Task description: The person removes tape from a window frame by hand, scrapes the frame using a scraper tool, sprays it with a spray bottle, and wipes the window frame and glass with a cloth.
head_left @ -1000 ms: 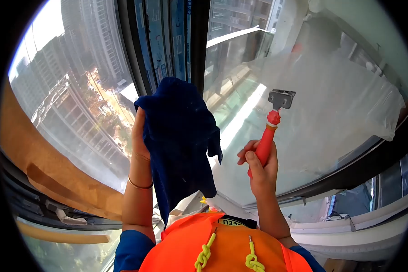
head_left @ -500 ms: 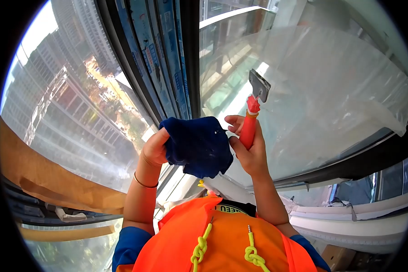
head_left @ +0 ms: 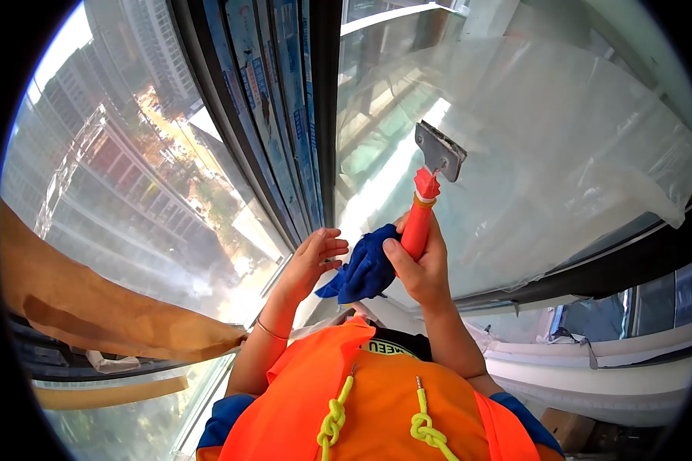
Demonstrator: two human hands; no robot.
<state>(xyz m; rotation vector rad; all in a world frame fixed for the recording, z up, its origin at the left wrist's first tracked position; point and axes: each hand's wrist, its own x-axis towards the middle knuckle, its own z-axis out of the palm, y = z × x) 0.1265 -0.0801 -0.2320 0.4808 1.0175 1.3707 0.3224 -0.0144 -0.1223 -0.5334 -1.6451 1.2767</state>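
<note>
My right hand (head_left: 421,265) is closed round the red handle of a scraper (head_left: 417,227), whose metal head (head_left: 440,151) points up and away from me. A bunched blue cloth (head_left: 367,265) is also in my right hand, against the left side of the handle. Just left of the cloth, my left hand (head_left: 315,257) has its fingers apart and holds nothing. A narrow gap shows between its fingertips and the cloth.
A tall window pane (head_left: 146,169) stands at the left, beside a dark frame with blue film strips (head_left: 265,100). Glass with translucent plastic sheeting (head_left: 569,154) fills the right. Brown paper (head_left: 92,300) covers the lower left ledge.
The cloth went from hanging off my left hand to a crumpled bundle in my right hand. My left hand let go of it. The scraper came left and its head turned.
</note>
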